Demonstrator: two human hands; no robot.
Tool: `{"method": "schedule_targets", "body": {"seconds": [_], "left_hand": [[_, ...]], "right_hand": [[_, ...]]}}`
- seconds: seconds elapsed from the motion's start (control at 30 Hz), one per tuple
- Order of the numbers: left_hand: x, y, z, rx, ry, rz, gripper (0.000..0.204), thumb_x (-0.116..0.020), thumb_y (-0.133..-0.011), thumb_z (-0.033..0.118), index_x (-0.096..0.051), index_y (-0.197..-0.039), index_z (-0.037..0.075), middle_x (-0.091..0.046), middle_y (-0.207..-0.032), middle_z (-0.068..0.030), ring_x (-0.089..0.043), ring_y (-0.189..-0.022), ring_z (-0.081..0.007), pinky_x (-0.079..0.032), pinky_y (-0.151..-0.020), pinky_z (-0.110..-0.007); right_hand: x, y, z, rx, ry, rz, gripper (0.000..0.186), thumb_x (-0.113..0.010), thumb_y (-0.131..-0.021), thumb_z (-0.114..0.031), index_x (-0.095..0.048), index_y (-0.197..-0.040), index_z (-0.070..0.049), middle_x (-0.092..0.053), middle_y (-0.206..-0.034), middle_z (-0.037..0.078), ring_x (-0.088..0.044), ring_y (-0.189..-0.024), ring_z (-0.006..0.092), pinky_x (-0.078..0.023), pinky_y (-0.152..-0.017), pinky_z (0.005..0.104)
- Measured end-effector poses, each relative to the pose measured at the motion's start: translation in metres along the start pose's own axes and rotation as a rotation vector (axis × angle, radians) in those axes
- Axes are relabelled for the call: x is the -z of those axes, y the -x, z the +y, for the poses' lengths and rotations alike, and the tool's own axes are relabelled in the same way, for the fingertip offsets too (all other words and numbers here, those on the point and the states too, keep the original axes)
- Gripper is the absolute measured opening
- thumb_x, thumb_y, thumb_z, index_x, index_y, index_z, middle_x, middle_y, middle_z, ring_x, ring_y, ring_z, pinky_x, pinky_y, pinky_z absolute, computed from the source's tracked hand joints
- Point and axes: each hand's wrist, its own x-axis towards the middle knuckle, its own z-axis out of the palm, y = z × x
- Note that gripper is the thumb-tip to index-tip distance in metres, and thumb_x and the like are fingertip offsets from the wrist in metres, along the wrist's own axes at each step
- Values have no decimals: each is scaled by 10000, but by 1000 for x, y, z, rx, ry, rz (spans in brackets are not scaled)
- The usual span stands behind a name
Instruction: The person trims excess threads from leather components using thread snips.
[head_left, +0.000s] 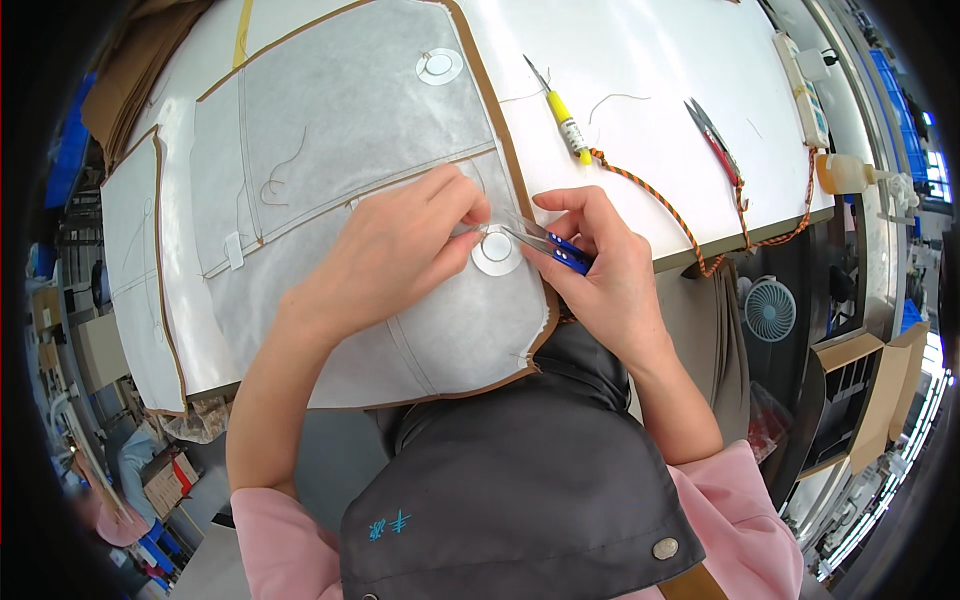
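While both hands work over it in the head view, the panel lies mostly flat on the white table, its near end hanging past the edge twd the dark apron. It's lt grey w/ brown edging, rounded corners, stitched seams across & lengthwise, plus 2 round white discs: far disc nr the top R corner, near disc lower down, close to the R edge. Loose thread curls on the L half; small white tag sits by the seam.

R hand grips blue snips btwn thumb & fingers, blades aimed L over the near disc's upper edge; blades too blurry to say if parted. L hand is above the panel, thumb & fingertips drawn tog. just L of that disc, nr the blade tips; can't tell if thread's pinched there. Panel runs under L hand & its R edge passes below R hand.

Beyond, on table: yellow-handled pointed tool & red snips, both nr a striped cord.
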Motion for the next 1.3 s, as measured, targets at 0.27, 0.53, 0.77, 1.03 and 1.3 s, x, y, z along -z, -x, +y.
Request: {"method": "schedule_targets", "body": {"seconds": [0.27, 0.53, 0.77, 1.03, 1.3], "left_hand": [[-1, -3, -3, -30, -110, -58, 129, -649, -823, 25, -547, -900, 48, -556, -884, -74, -591, -691, -214, -457, -607, -345], [4, -4, 0, 36, 55, -24, 138, -666, -837, 43, -555, -917, 53, -524, -830, -45, -510, -616, -161, -403, -570, -300], [5, -1, -5, 117, 134, -39, 76, -644, -871, 41, -570, -889, 45, -501, -707, -12, -465, -608, -104, -391, -573, -261], [23, 8, -7, 292, 78, 145, 133, -687, -832, 37, -572, -898, 44, -580, -893, -10, -528, -725, -101, -428, -608, -239], [5, 8, -8, -32, -42, -30, 170, -709, -799, 33, -556, -874, 36, -555, -1103, -48, -575, -822, -180, -467, -687, -301]], "right_hand": [[-1, 0, 1, 3, 6, 4, 360, -746, -804, 6, -591, -1127, -25, -630, -752, 12, -581, -687, 61, -493, -661, 219], [0, 0, 3, -2, -6, 0, 364, -745, -802, 8, -592, -1131, -20, -624, -760, 12, -588, -698, 64, -500, -679, 222], [0, 0, 2, 0, 3, -4, 359, -750, -803, 1, -596, -1126, -19, -625, -768, 17, -596, -711, 70, -504, -686, 224], [1, 1, 4, -10, -40, 11, 359, -751, -806, 1, -600, -1131, -31, -597, -768, 4, -563, -697, 57, -478, -668, 208], [-3, 15, -10, 97, 2, 89, 296, -743, -853, -139, -609, -1094, -34, -622, -783, 80, -613, -658, 180, -504, -624, 283]]}}
